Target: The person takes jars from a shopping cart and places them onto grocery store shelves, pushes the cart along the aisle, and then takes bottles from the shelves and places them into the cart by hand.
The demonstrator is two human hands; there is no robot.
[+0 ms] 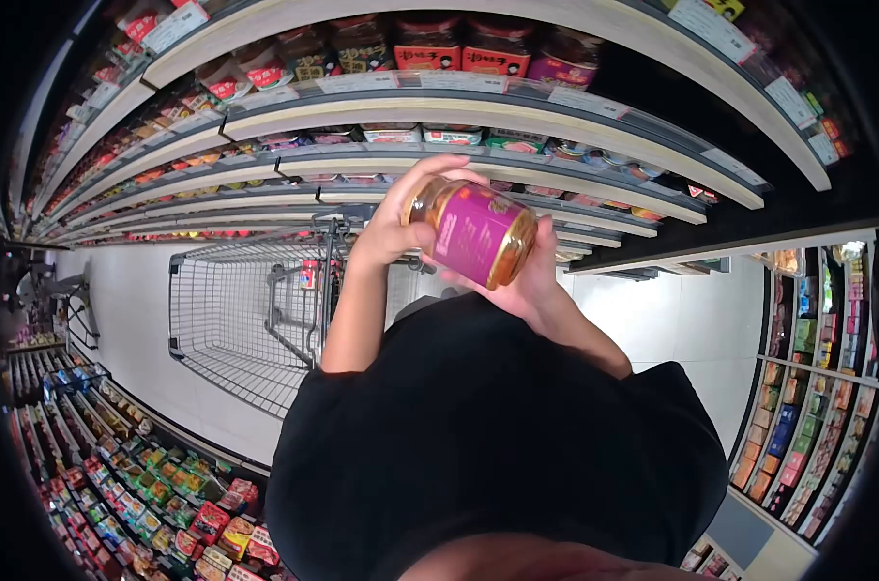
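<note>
A glass jar (478, 232) with a purple label and a gold lid is tilted between both my hands, in front of my chest. My left hand (410, 213) wraps round one end of the jar, thumb on the near side and fingers over the top. At the lid end, my right hand (534, 281) grips from below and the side, its fingers partly hidden behind the jar. On the top shelf behind stands a similar purple-labelled jar (563, 66), beside red-labelled jars (428, 56).
A wire shopping cart (236, 334) stands to my left on the pale tiled floor (135, 329). Long shelves (352, 107) of jars and packs run across in front. More stocked shelving (168, 484) lies behind me on the left, and another rack (798, 407) stands on the right.
</note>
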